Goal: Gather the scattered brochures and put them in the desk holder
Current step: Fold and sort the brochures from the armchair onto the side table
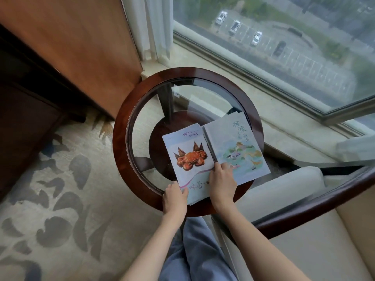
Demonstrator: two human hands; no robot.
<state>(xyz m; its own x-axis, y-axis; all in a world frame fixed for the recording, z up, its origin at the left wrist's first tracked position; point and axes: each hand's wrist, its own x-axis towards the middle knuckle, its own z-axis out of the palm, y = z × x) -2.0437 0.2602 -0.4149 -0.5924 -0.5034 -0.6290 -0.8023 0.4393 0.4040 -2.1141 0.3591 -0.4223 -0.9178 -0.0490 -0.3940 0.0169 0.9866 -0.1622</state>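
While the person is leaning over the round glass surface with a dark red-brown wooden rim point(121, 142), both hands are working at the near edge of the pale blue brochure printed with an orange crab point(188, 151), which is lying flat on the glass near its middle, its near corner reaching over the wooden rim. The left hand point(175, 196) is pinching the near-left corner of this brochure, the thumb point(185, 190) lying on top and the other fingers tucked out of sight below the edge. The right hand point(222, 181) is resting on the brochure's near-right part, its fingers point(219, 166) bent and held close together, with the tips pressing at the seam where the crab brochure is meeting the pale green brochure with a painted landscape and dark lettering point(237, 142); I cannot tell whether they are gripping an edge there. That second brochure is lying just to the right, touching the first along its long side and overhanging the rim on the right. Edges of further sheets are showing under both. A cream upholstered armchair with a dark wooden arm point(304, 240) is standing at the near right, a beige carpet with grey leaf shapes point(50, 199) is spreading to the left, a brown wooden cabinet point(71, 47) is standing at the far left, and a large window point(284, 47) is filling the far right.
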